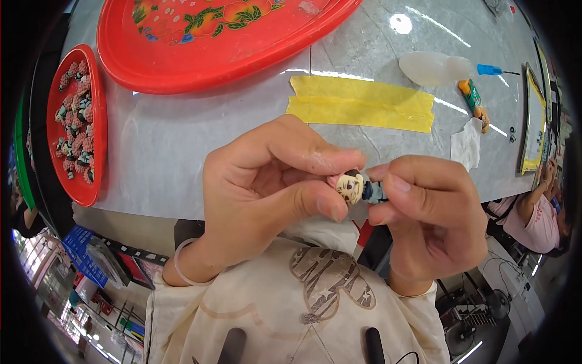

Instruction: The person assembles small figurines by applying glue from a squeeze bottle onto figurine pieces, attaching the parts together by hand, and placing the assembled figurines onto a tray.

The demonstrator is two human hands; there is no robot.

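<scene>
While yellow tape strips (361,103) lie beyond, both hands (357,194) pinch a figurine (359,187).

I'm pinching a tiny doll figure (359,187) between my left hand (273,176) and right hand (424,206), just over the grey table (182,151) edge, near yellow tape (361,103).
</scene>
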